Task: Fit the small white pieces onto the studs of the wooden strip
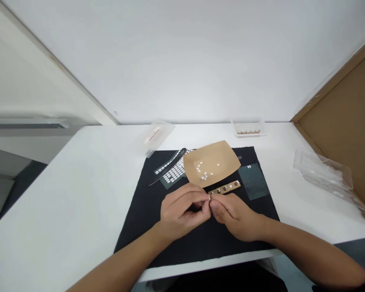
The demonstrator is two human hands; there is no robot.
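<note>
My left hand (185, 207) pinches a tiny white piece (209, 198) between thumb and forefinger. Tip to tip with it, my right hand (239, 217) is closed in a pinch too, and whatever lies in its fingers is hidden. Just beyond the fingertips lies a narrow tan strip (230, 186) carrying several small dark round parts and white bits; its left end is partly covered by my hands. Behind it stands a shallow brown paper tray (222, 156) with several white oval pieces in it.
A black mat (170, 253) lies under everything. On it are white oval sticker sheets (174, 172), dark tweezers (172, 163) and a dark green sheet (254, 182). Around it sit a translucent lid (158, 136), a small clear box (247, 129) and clear plastic cases (325, 172). A cardboard panel (346, 101) stands right.
</note>
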